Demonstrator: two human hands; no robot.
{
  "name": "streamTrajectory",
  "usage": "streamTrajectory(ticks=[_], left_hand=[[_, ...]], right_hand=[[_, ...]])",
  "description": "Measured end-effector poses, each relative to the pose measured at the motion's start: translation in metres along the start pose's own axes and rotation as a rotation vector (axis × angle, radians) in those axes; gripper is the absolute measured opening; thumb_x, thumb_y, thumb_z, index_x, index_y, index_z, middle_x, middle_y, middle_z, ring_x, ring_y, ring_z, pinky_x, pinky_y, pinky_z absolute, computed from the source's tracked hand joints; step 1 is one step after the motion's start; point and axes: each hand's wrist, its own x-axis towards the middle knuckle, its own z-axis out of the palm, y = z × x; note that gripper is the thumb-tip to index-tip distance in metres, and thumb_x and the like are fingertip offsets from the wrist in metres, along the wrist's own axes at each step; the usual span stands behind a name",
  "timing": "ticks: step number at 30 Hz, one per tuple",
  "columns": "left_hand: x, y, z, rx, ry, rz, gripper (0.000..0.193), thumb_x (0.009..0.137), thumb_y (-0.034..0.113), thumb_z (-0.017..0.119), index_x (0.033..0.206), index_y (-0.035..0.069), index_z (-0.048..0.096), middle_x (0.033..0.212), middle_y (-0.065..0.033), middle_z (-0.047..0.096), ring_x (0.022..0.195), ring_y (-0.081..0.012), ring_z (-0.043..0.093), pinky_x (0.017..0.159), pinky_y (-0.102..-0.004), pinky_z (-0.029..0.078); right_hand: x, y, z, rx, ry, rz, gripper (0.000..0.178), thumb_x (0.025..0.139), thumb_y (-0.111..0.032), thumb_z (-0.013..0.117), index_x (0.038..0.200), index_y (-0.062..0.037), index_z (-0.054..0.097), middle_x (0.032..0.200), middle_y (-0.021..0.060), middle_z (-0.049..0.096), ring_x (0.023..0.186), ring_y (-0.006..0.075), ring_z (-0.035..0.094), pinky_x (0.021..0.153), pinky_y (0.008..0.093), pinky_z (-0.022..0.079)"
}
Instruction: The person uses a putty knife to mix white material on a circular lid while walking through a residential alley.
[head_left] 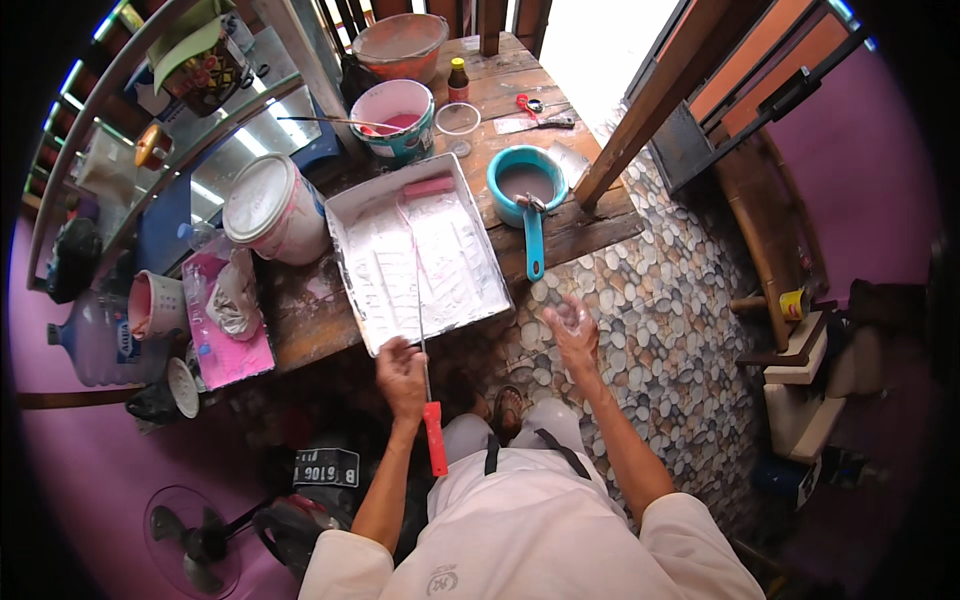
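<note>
A white paint tray (380,270), streaked with pale paint, lies on the wooden table. Inside it rests the pink-coated head of a paint roller (433,428), whose long thin rod crosses the near rim to a red handle hanging over the edge. My left hand (402,380) is at that near rim, right beside the rod, fingers curled; whether they grip rim or rod is hidden. To the right, my right hand (573,335) hovers above the floor with fingers apart, holding nothing. Beyond it stands a teal long-handled dipper (534,245) containing greyish liquid.
Left of the tray stands a lidded white bucket (265,205), near a pink tray (240,355) with a crumpled bag. Behind are a paint pail (405,140), an orange basin (400,45), a brown bottle (458,80) and red-handled scissors (530,103). A wooden post (650,110) rises at right.
</note>
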Motion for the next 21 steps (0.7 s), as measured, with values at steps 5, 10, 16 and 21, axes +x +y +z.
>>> streamTrajectory(ticks=[5,10,16,21], left_hand=[[0.001,0.021,0.060,0.172,-0.402,-0.111,0.036,0.079,0.006,0.064,0.113,0.000,0.051,0.106,-0.0147,0.061,0.092,-0.0185,0.062,0.081,-0.0297,0.051],[-0.001,0.021,0.077,0.229,-0.358,-0.097,0.037,0.079,0.007,0.063,0.114,-0.001,0.051,0.106,-0.0173,0.061,0.091,-0.0210,0.063,0.081,-0.0315,0.052],[-0.030,0.008,0.062,0.336,-0.155,-0.221,0.037,0.077,0.004,0.061,0.113,-0.001,0.052,0.105,-0.0177,0.061,0.087,-0.0207,0.064,0.075,-0.0302,0.053],[-0.063,-0.004,0.072,0.363,-0.078,-0.248,0.037,0.075,0.004,0.061,0.110,-0.001,0.053,0.103,-0.0174,0.063,0.084,-0.0213,0.066,0.072,-0.0305,0.053]], right_hand=[[0.053,-0.075,0.009,-0.345,0.151,-0.534,0.055,0.075,-0.028,0.071,0.116,0.0025,0.051,0.100,0.0186,0.055,0.092,0.0324,0.055,0.080,0.0402,0.045],[0.105,-0.108,0.030,-0.524,0.059,-0.828,0.048,0.073,-0.025,0.071,0.114,-0.0076,0.054,0.105,0.0177,0.053,0.100,0.0328,0.051,0.083,0.0414,0.045],[0.145,-0.105,0.043,-0.611,-0.065,-0.879,0.029,0.077,-0.026,0.067,0.100,-0.0104,0.058,0.092,0.0117,0.053,0.090,0.0300,0.054,0.075,0.0403,0.047],[0.159,-0.100,0.028,-0.550,-0.152,-0.899,0.022,0.083,-0.026,0.061,0.096,-0.0091,0.061,0.092,0.0105,0.057,0.087,0.0280,0.057,0.072,0.0396,0.047]])
